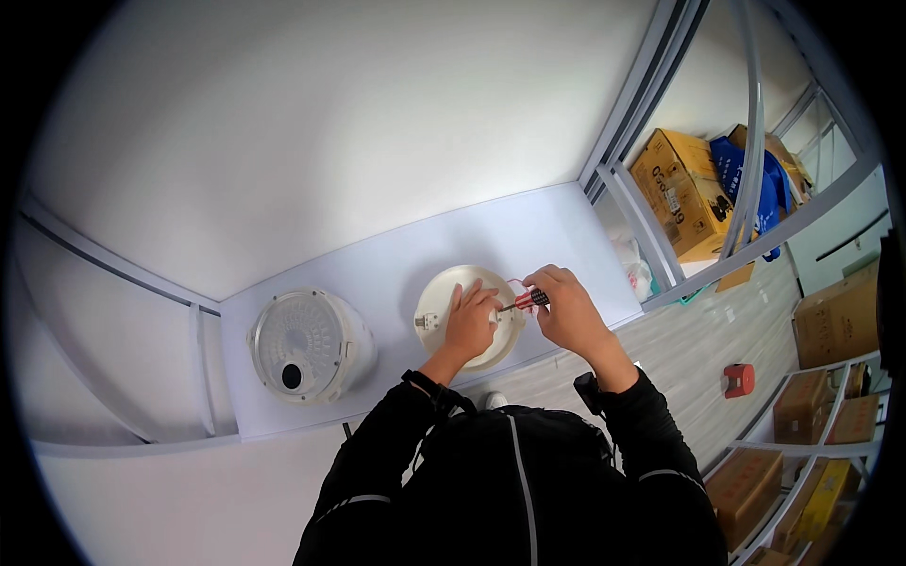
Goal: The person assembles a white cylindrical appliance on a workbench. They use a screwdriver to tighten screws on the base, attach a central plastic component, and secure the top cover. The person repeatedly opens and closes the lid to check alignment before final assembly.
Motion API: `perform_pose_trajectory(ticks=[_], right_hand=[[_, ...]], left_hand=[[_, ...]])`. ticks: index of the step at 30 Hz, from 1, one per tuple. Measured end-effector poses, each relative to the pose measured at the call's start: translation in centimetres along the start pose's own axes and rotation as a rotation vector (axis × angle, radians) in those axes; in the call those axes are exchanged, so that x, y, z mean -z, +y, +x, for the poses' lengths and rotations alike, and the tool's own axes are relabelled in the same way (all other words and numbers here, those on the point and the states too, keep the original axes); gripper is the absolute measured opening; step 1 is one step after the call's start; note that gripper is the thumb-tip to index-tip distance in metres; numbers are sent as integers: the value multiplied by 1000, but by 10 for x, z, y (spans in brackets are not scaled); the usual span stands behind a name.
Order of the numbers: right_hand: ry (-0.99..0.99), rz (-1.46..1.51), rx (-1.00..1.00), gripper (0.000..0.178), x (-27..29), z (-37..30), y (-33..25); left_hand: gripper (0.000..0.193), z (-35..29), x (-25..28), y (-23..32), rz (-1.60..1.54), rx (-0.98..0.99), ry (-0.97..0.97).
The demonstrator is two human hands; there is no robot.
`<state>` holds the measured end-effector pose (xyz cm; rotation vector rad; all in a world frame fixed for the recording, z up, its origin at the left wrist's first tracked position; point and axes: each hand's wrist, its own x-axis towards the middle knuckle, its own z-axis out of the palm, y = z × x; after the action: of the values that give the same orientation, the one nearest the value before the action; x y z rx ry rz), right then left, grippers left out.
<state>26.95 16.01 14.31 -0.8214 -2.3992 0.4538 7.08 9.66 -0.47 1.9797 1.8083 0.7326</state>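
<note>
A shallow round cream-coloured cover (436, 300) lies on the table in front of me, with a small pale fitting (427, 322) at its left side. My left hand (470, 324) rests on the cover, its fingers spread over the inside; thumb and forefinger are close to the screwdriver's tip. In my right hand (568, 307) is a screwdriver (531, 299) with a red and black handle, its shaft pointing left into the cover. What the tip touches is too small to make out. Thin reddish wires (516, 282) show at the cover's right edge.
Left on the pale table (396, 269) stands a round white appliance body (300, 347) with a black disc on top. A grey metal frame (651, 294) borders the right end. Beyond are a cardboard box (681, 193), a blue bag (746, 179), a red stool (739, 380) and shelves with boxes (746, 486).
</note>
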Motion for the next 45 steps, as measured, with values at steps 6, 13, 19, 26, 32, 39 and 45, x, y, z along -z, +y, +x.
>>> perform_pose_trajectory(ticks=[6,13,19,26,32,39,45], right_hand=[[-153,-207,-443,35,3,-2,-11],[-109,19,33,43,14,1,-5],[-47,162,-154,43,1,-5,-29],[-192,-161,-346,43,-3,-3,-26],[-114,14,-57,42,6,-4,-27],[-133,23,-42,42,9,-8,-29],[-82,41,-39,43,15,-13,-27]], left_hand=[[35,1,-2,0,5,-5,1],[32,1,1,0,-19,1,-7],[34,4,-3,-1,5,1,-14],[34,1,-3,0,41,-21,-7],[20,-1,-4,-2,-33,-38,66],[13,4,-8,-2,-1,9,40],[13,16,1,6,11,52,-67]])
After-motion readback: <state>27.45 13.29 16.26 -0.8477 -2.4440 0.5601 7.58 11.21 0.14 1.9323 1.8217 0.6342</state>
